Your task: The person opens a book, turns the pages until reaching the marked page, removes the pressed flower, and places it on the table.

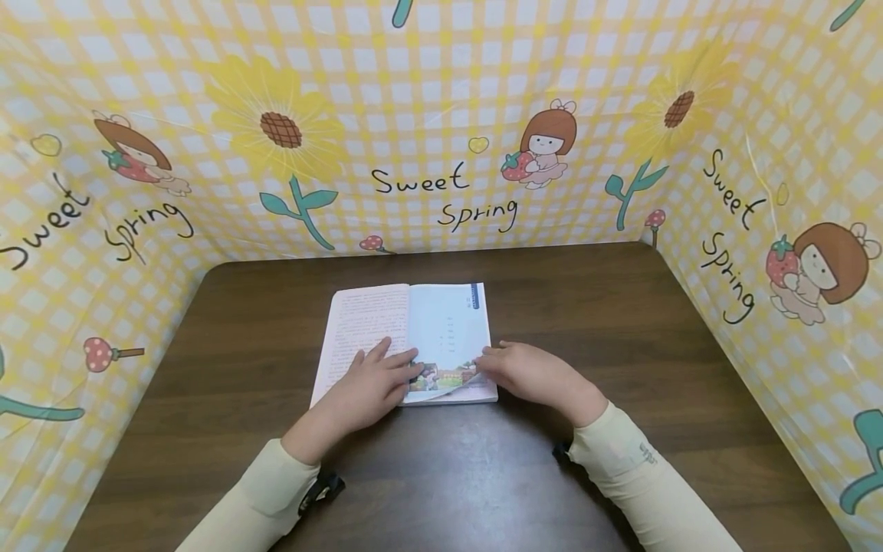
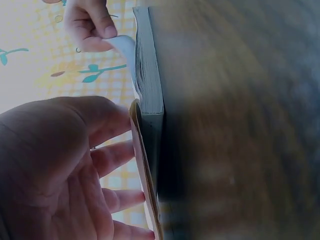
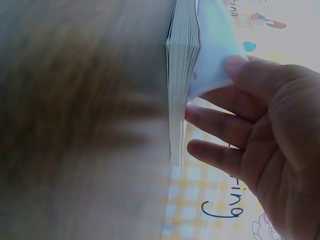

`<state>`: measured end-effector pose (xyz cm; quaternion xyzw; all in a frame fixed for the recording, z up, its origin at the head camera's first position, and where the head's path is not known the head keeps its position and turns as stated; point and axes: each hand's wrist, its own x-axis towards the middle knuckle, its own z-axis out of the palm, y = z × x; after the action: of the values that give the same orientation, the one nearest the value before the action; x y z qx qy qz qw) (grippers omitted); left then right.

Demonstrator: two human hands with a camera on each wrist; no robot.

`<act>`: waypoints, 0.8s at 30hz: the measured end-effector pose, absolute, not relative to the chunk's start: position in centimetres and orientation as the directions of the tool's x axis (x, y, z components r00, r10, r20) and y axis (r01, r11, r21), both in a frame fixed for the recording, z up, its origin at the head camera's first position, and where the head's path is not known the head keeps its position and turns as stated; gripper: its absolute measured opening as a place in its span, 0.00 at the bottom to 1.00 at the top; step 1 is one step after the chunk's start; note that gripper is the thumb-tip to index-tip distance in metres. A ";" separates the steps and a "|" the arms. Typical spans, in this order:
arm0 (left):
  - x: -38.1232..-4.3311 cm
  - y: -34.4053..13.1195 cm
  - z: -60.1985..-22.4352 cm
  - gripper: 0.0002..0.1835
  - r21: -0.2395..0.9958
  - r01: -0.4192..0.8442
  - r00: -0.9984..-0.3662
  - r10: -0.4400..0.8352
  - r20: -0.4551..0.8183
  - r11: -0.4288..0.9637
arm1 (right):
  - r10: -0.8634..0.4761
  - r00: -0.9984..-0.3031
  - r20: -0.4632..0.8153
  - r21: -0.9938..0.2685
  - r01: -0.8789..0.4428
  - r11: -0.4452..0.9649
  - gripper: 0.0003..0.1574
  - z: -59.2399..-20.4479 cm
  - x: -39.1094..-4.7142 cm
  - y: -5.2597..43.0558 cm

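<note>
A thick paperback book point(image 1: 369, 314) lies open on the table, text on its left side and a pale blue page point(image 1: 444, 307) with a coloured picture on its right. My left hand point(image 1: 372, 387) rests near the fold with fingers spread, and its fingertips press the pages in the left wrist view. At the right edge my right hand point(image 1: 534, 376) pinches the lower corner of the blue page between thumb and forefinger. That corner curls up off the stack of pages, as the right wrist view shows; the other right fingertips are close to the book's edge.
The dark wooden table point(image 1: 262, 330) extends around the book. Yellow checked cloth point(image 1: 428, 100) with flowers and cartoon figures encloses it at the back and both sides. A black strap point(image 1: 320, 491) shows at the left cuff, and another dark piece point(image 1: 562, 452) at the right one.
</note>
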<state>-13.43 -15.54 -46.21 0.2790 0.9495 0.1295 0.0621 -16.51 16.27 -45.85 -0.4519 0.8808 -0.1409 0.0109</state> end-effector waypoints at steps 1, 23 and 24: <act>-13.4 -15.5 -46.2 0.22 0.290 0.508 -0.838 0.543 -0.050 0.811 | -0.790 -0.602 0.118 -0.275 -0.784 0.556 0.09 -45.9 -16.5 16.3; -12.8 -14.2 -46.3 0.26 0.274 0.442 -0.885 0.465 -0.021 0.854 | -0.568 -0.757 0.324 -0.383 -0.654 0.653 0.27 -46.1 -16.4 15.7; -12.9 -14.2 -46.3 0.25 0.276 0.442 -0.885 0.464 -0.019 0.854 | -0.549 -0.766 0.335 -0.388 -0.643 0.660 0.30 -46.0 -16.3 15.7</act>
<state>-12.85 -14.23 -46.31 0.2355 0.9618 0.1329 0.0426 -16.34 15.69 -46.03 -0.3287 0.9062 -0.2486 -0.0945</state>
